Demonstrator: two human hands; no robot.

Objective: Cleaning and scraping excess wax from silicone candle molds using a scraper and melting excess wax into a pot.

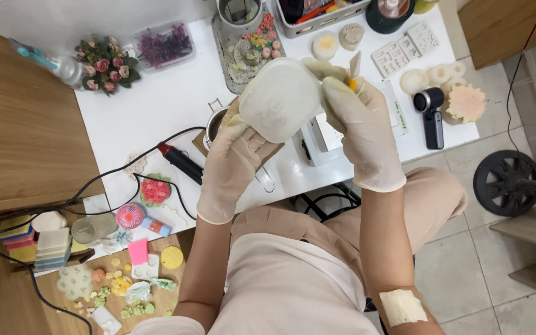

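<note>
Holding a pale rounded mould [278,98] up over the front edge of the white bench [156,118], the person grips it with both gloved hands. The left hand [234,162] is closed on the mould from below, fingers curled up against its lower left side. The right hand [360,127] is closed on the mould's right edge, pinching it near the top, where a small yellow bit [352,82] shows between the fingertips. Under the mould a metal pot [214,126] sits on a brown board near the front edge, partly hidden by the left hand. Just left of the pot a black and red tool [181,162] lies on the bench with its cord trailing towards the left edge. A red flower piece [155,190] lies near the front left corner. Towards the back left corner stands a small bouquet [105,63], with a clear box of purple bits [165,45] beside it. At the back edge a grey tray [247,53] carries small coloured flowers. Near the right edge lie white moulds [405,49], a black handheld device [430,108] and a peach flower shape [465,103]. On a lower wooden surface [175,239] at the left are stacked coloured blocks [35,242] and scattered small pieces.
</note>
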